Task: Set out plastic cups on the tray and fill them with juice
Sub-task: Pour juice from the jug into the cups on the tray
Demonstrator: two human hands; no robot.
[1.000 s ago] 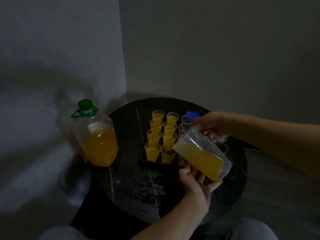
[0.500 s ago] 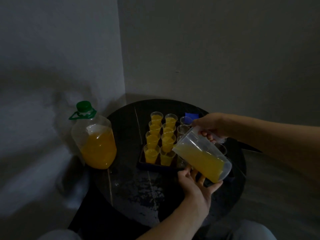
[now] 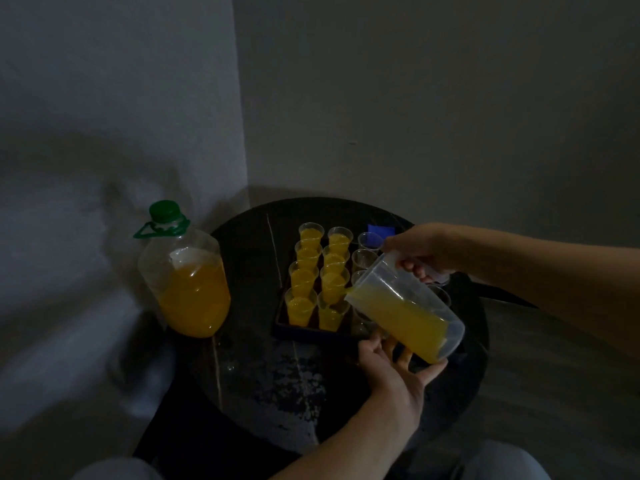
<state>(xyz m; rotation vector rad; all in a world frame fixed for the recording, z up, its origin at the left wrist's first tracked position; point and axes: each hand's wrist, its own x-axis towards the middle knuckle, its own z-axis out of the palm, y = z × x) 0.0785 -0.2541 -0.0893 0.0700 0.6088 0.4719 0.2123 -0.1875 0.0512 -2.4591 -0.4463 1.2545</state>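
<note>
At the bottom edge of the frame, grey-clothed knees point(image 3: 498, 462) are showing on either side of the left forearm, which is reaching up from bottom centre. The left hand point(image 3: 393, 372) is sitting just right of centre, under the base of a clear plastic jug point(image 3: 401, 306). Its fingers point(image 3: 388, 345) are lying fairly straight and spread against the jug's bottom, propping it without curling round it.

The jug is tilting steeply down to the left, and the orange juice point(image 3: 405, 318) inside is lying right up against the spout. The spout is hanging over the nearest cup point(image 3: 329, 315) of the tray's middle column; whether juice is falling cannot be told.

The dark tray point(image 3: 311, 335) is resting on the round dark bench point(image 3: 277, 393) at the frame's centre. Two columns of filled cups point(image 3: 304, 282) are standing on it, with empty clear cups point(image 3: 367, 240) beside them on the right.

At centre right, the right hand point(image 3: 419, 251) is gripping the jug's handle, its fingers point(image 3: 409, 265) curling round it.

At centre left, a big clear bottle point(image 3: 188, 285) with a green cap is standing, half full of juice. A small blue object point(image 3: 380, 231) is lying beyond the cups, before the corner of the wall point(image 3: 415, 116).
</note>
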